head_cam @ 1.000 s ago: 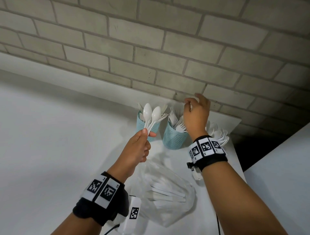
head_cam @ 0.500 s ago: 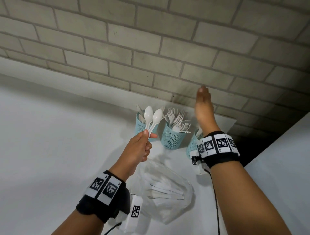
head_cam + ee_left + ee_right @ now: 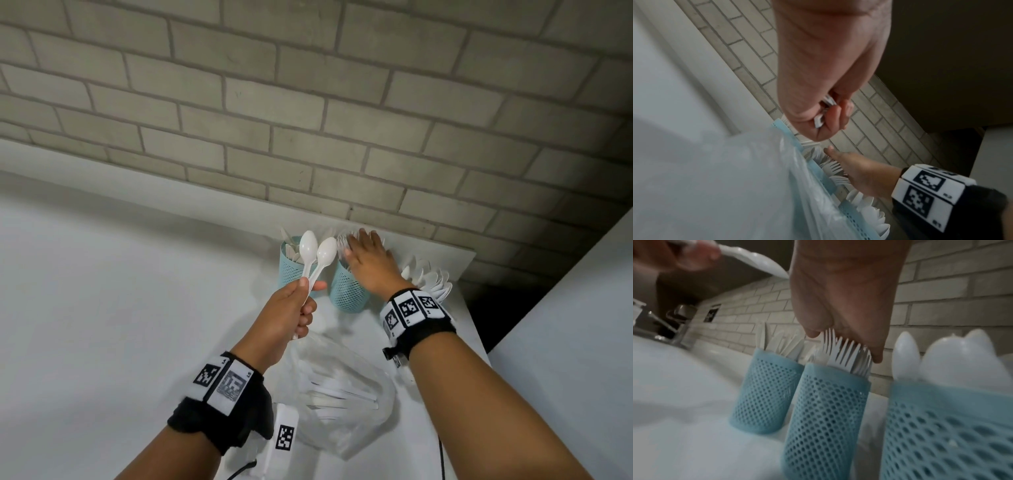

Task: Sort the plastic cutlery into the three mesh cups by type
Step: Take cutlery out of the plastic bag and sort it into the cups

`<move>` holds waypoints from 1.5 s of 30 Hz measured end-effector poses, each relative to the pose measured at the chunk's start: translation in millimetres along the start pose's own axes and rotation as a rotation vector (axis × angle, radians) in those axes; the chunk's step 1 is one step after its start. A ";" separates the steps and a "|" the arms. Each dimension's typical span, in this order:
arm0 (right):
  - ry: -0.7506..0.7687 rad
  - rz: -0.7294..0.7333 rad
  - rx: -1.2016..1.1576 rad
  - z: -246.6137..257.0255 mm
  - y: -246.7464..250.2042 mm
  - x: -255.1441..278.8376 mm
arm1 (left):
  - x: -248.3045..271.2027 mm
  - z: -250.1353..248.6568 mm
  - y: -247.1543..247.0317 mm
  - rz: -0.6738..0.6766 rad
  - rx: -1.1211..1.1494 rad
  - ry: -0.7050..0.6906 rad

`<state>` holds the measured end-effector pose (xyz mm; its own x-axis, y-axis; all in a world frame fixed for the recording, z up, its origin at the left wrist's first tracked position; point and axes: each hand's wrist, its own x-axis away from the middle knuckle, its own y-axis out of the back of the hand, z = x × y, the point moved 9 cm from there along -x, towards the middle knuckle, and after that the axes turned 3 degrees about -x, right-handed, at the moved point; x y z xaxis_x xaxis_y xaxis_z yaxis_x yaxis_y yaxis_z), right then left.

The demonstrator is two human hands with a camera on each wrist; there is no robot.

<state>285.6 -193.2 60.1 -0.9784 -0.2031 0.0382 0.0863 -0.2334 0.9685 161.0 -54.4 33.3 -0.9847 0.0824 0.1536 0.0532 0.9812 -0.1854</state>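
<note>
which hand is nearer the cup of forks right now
Right. The right hand lies with flat fingers on the fork tines sticking out of the fork cup. The left hand holds two spoons up, off to that cup's left.

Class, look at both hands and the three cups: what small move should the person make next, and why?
Probably carry the two white plastic spoons in the left hand across to the rightmost blue mesh cup, which already holds spoons. The right hand lies flat on the forks in the middle blue mesh cup, so it should likely lift clear first.
</note>
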 end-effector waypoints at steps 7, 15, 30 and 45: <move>0.080 -0.429 -0.724 21.3 62.4 40.2 | -0.8 3.6 0.0 0.043 -0.033 0.016; -0.009 0.186 -1.089 57.3 2.7 63.6 | 0.7 9.5 -14.0 0.110 0.029 0.081; -0.105 -1.039 -1.266 -79.0 115.2 115.0 | 10.0 -12.4 -11.8 -0.131 -1.092 -0.167; -0.241 -0.515 -0.114 -99.4 35.2 72.6 | 18.8 22.1 5.3 0.196 -1.285 0.060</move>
<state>236.2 -310.6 72.5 -0.9137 0.1828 -0.3630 -0.4055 -0.3485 0.8451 139.0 -51.5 13.7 -0.9353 0.2171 0.2794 0.3473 0.4130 0.8419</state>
